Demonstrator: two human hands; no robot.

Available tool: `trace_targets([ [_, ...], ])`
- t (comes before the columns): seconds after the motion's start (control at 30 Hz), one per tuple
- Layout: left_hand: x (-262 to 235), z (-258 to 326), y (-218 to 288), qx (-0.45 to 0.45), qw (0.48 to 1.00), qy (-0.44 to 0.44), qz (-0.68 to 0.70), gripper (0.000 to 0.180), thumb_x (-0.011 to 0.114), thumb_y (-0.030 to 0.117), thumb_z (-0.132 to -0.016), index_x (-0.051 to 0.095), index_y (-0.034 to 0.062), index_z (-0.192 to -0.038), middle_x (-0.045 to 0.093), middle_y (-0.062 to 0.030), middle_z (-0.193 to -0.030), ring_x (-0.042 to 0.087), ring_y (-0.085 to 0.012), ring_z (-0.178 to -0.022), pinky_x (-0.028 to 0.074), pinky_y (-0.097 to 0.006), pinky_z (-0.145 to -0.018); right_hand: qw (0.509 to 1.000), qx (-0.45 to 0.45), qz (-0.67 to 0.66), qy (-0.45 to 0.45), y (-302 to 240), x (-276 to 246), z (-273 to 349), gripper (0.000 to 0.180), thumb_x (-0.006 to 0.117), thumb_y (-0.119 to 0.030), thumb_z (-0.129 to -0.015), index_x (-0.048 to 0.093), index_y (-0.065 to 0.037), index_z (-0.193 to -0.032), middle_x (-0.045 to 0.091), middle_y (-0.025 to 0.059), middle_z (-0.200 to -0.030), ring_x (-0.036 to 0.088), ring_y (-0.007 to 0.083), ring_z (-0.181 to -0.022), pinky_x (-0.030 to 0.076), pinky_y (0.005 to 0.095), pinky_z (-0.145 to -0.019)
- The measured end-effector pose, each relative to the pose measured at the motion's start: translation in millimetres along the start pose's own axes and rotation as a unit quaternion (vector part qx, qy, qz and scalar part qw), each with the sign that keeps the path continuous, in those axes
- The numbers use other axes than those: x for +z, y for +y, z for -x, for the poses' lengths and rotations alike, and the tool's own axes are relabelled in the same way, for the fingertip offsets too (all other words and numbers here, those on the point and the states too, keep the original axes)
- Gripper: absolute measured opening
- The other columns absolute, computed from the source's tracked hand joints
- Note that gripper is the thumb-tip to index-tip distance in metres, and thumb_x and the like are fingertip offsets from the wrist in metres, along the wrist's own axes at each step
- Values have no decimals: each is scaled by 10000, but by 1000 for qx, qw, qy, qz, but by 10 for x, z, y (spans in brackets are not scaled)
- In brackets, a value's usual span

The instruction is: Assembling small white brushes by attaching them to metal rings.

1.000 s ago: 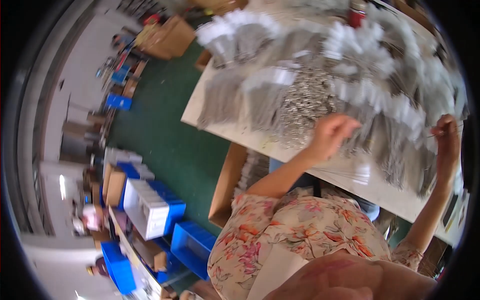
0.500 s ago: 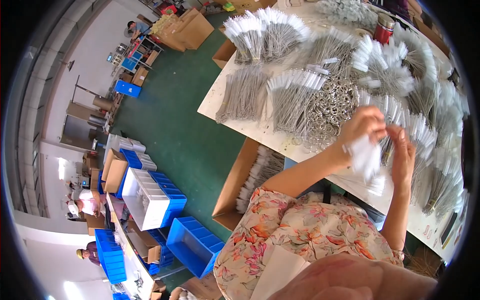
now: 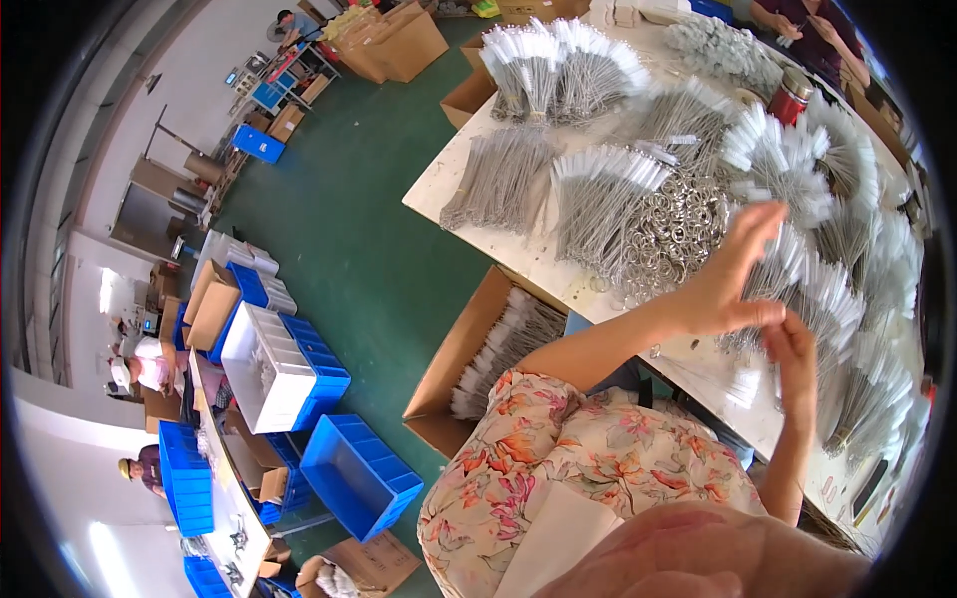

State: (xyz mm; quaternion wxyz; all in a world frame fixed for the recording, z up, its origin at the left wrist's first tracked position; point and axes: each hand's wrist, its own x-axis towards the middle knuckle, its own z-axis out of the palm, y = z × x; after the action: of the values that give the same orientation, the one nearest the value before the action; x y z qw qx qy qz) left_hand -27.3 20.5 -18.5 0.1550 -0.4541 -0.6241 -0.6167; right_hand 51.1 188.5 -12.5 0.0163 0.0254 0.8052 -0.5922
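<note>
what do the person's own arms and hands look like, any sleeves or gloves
Both hands are bare: no gloves on the left hand or the right hand, and no rings or watch that I can make out. The forearms are uncovered too. A short-sleeved floral top, pale with orange-red flowers, covers the shoulder and upper arm.

Both hands, left point(image 3: 733, 284) and right point(image 3: 793, 344), over wire brush bundles point(image 3: 598, 194) on table point(image 3: 449, 184).

Brown cartons point(image 3: 399, 40); open carton point(image 3: 478, 359) beside table.

One head-worn fisheye view looks steeply down, close over the worktable point(image 3: 518, 261)
</note>
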Motion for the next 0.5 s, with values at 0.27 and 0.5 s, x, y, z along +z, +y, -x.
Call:
trace_targets([
  [0.27,-3,243,-50,33,991,-129,26,530,732,162,-728,487,46,-1184,524,-112,-1096,535,-229,-942,461,-323,-779,991,-17,-109,-71,79,-37,207,173,509,-142,-917,528,-16,-799,493,-4,-650,408,57,-574,330,196,-532],
  [0.5,108,295,403,-84,988,-88,99,184,729,146,-708,596,89,-823,597,-31,-824,565,-223,-754,449,-333,-650,977,65,-128,-156,-32,-204,445,226,573,-211,-894,562,-8,-794,558,22,-624,436,49,-481,337,191,-433],
])
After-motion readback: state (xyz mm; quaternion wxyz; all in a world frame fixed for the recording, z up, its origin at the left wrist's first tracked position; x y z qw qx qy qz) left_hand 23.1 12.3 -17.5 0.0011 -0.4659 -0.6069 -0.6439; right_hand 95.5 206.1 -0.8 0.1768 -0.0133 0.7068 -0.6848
